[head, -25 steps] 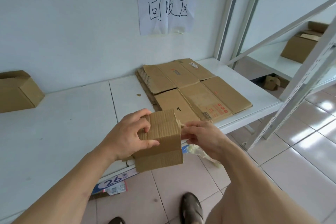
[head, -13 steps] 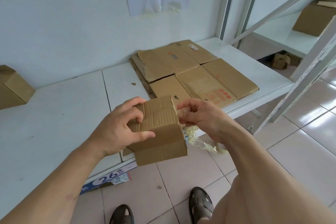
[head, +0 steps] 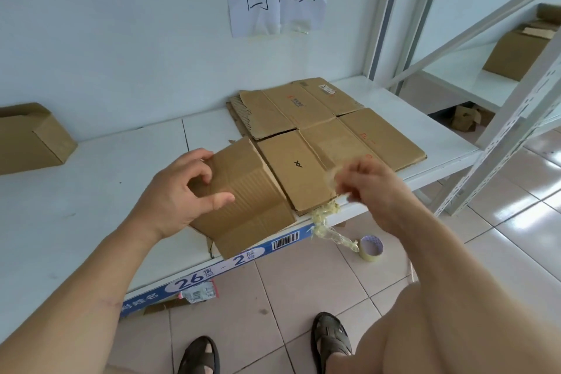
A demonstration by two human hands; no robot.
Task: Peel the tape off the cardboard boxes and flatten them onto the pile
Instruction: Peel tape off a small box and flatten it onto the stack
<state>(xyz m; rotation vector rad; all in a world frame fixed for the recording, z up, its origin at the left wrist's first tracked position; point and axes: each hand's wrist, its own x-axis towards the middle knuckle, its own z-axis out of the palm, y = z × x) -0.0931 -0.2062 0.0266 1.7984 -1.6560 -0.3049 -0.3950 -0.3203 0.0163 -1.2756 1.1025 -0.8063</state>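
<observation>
A small brown cardboard box [head: 252, 203] lies tilted on the white shelf [head: 91, 191], its lower flap hanging over the front edge. My left hand [head: 179, 194] grips its left side, thumb on top and fingers curled over the far edge. My right hand [head: 373, 188], blurred, is to the right of the box and pinches a strip of clear tape [head: 332, 174]. The pile of flattened boxes [head: 334, 130] lies just beyond and to the right, touching the small box.
A wad of peeled tape [head: 324, 217] hangs off the shelf edge above a tape roll [head: 372, 247] on the tiled floor. An unflattened box [head: 30, 140] stands far left. A white rack upright [head: 516, 130] rises at right, with another box [head: 516, 51] behind.
The small box has come down from the air onto the shelf beside the pile. My right hand has pulled away to the right with a strip of tape.
</observation>
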